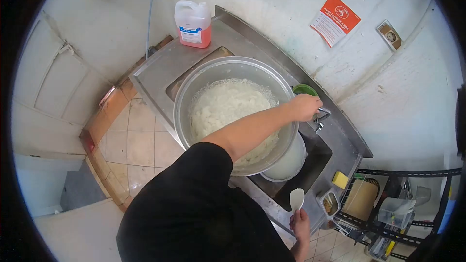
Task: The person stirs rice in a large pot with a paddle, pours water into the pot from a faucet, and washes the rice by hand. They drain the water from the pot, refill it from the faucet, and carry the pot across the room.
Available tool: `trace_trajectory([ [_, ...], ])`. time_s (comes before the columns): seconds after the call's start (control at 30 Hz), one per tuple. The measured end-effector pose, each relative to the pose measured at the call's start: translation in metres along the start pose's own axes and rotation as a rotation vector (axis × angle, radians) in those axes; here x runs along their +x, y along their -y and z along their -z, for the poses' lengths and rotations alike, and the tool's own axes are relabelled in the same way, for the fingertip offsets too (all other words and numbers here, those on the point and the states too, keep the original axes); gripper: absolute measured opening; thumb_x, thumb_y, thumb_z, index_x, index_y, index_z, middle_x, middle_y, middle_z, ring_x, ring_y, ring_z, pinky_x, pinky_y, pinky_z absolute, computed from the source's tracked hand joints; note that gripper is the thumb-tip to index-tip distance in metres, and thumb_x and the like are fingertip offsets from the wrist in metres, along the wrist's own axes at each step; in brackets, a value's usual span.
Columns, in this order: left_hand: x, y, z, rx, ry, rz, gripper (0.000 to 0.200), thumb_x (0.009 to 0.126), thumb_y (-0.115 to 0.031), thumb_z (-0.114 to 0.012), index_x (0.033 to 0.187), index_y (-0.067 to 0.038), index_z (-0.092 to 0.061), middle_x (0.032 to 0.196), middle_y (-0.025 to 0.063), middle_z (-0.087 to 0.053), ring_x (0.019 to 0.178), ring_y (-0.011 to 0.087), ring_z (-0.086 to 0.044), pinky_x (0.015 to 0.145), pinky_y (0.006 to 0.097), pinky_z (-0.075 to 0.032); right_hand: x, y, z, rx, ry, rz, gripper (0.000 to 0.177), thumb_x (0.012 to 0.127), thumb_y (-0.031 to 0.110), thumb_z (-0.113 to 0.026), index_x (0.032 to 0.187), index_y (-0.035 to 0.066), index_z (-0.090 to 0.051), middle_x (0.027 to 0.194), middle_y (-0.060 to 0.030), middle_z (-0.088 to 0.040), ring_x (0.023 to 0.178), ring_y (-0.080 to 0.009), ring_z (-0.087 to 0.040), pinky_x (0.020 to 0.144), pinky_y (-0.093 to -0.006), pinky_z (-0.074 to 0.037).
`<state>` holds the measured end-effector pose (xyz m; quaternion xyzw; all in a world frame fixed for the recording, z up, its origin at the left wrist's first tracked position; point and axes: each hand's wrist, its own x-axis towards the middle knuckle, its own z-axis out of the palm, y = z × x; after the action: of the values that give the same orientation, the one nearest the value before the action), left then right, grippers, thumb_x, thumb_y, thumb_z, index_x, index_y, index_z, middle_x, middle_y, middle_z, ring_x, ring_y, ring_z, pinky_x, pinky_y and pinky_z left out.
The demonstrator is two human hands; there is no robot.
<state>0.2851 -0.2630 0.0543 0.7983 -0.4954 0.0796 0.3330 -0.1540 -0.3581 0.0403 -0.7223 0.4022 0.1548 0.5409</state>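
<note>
My left hand (306, 107) reaches across the large metal pot (180, 111), its fingers curled at the faucet (322, 114) on the sink's back edge. The exact grip is partly hidden behind the hand. White, wet-looking rice (228, 102) fills much of the pot. Below the pot's right side, a round basin of cloudy whitish water (286, 162) sits in the sink basin (318, 153). My right hand (300, 224) is closed around the handle of a white rice paddle (297, 199), its blade pointing up over the sink's front edge. A green bowl-like item (305, 89) is just behind my left hand.
A jug of pink liquid (194, 25) stands on the counter (155, 70) at the back left. A yellow sponge (340, 180) and a small metal container (329, 204) lie to the right. Beyond them is a black rack (407, 172) with kitchenware. A wall rises behind the sink.
</note>
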Motion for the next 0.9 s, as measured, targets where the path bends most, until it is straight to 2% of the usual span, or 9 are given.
trace_trajectory([
  [0.47,-0.003,-0.013,-0.001,-0.013,-0.032,0.077,0.014,0.083,-0.013,-0.063,0.089,-0.001,-0.06,0.091,0.0154,-0.059,0.086,0.0337,-0.064,0.073,0.0453,-0.051,-0.011,0.0,-0.015,-0.006,-0.028,-0.012,0.025,0.102,0.023,-0.045,0.086,0.004,-0.052,0.06,-0.0017,-0.051,0.043,-0.0101,-0.046,0.039,-0.0265,-0.036],
  [0.53,0.001,-0.024,0.009,0.139,0.094,0.217,0.014,0.08,-0.011,-0.063,0.09,-0.001,-0.065,0.093,0.0159,-0.064,0.088,0.032,-0.066,0.075,0.0443,-0.053,-0.013,-0.003,-0.013,0.032,-0.007,-0.006,0.023,0.101,0.024,-0.047,0.088,0.007,-0.052,0.063,-0.0007,-0.051,0.046,-0.0096,-0.048,0.04,-0.025,-0.037],
  [0.57,0.003,-0.028,0.014,0.135,0.105,0.207,0.014,0.08,-0.011,-0.063,0.09,-0.001,-0.065,0.093,0.0159,-0.064,0.088,0.032,-0.066,0.075,0.0443,-0.053,-0.014,-0.004,-0.012,0.043,-0.012,-0.013,0.023,0.101,0.024,-0.047,0.088,0.007,-0.052,0.063,-0.0007,-0.051,0.046,-0.0096,-0.048,0.04,-0.025,-0.037],
  [0.63,-0.001,-0.037,0.042,0.181,0.392,0.39,0.019,0.076,-0.01,-0.063,0.092,-0.005,-0.072,0.095,0.0161,-0.07,0.089,0.0299,-0.069,0.074,0.0415,-0.055,-0.019,0.006,-0.008,-0.038,0.016,0.097,0.024,0.101,0.025,-0.047,0.087,0.007,-0.052,0.062,0.0,-0.051,0.046,-0.0082,-0.047,0.04,-0.0243,-0.036],
  [0.7,-0.017,-0.025,0.034,0.272,0.378,0.384,0.017,0.074,-0.013,-0.064,0.086,-0.007,-0.075,0.091,0.0142,-0.072,0.088,0.0297,-0.07,0.074,0.0407,-0.055,-0.019,0.016,-0.006,-0.009,-0.009,0.106,0.024,0.101,0.024,-0.047,0.087,0.006,-0.052,0.062,-0.0004,-0.051,0.046,-0.0081,-0.047,0.04,-0.0244,-0.036],
  [0.77,-0.033,-0.019,0.049,0.277,0.515,0.42,0.018,0.074,-0.016,-0.066,0.086,-0.006,-0.074,0.091,0.0142,-0.072,0.088,0.0298,-0.07,0.074,0.0417,-0.055,-0.023,0.033,-0.005,0.005,-0.016,0.14,0.024,0.101,0.023,-0.047,0.088,0.004,-0.053,0.062,-0.0004,-0.052,0.046,-0.0073,-0.047,0.042,-0.0242,-0.036],
  [0.83,-0.05,0.012,0.036,0.141,0.569,0.482,0.021,0.077,-0.016,-0.061,0.09,-0.005,-0.072,0.092,0.0184,-0.069,0.087,0.0361,-0.068,0.072,0.0456,-0.054,-0.026,0.06,-0.005,0.005,0.001,0.176,0.021,0.101,0.021,-0.047,0.091,0.004,-0.055,0.063,0.0002,-0.052,0.048,-0.0065,-0.047,0.044,-0.0237,-0.036],
  [0.9,-0.067,0.006,0.068,0.246,0.572,0.504,0.022,0.078,-0.019,-0.063,0.093,-0.005,-0.071,0.093,0.0186,-0.068,0.089,0.0371,-0.066,0.074,0.0455,-0.052,-0.021,0.083,-0.007,0.021,0.011,0.194,0.02,0.101,0.021,-0.047,0.093,0.004,-0.056,0.063,0.0004,-0.052,0.049,-0.0062,-0.047,0.045,-0.0235,-0.036],
])
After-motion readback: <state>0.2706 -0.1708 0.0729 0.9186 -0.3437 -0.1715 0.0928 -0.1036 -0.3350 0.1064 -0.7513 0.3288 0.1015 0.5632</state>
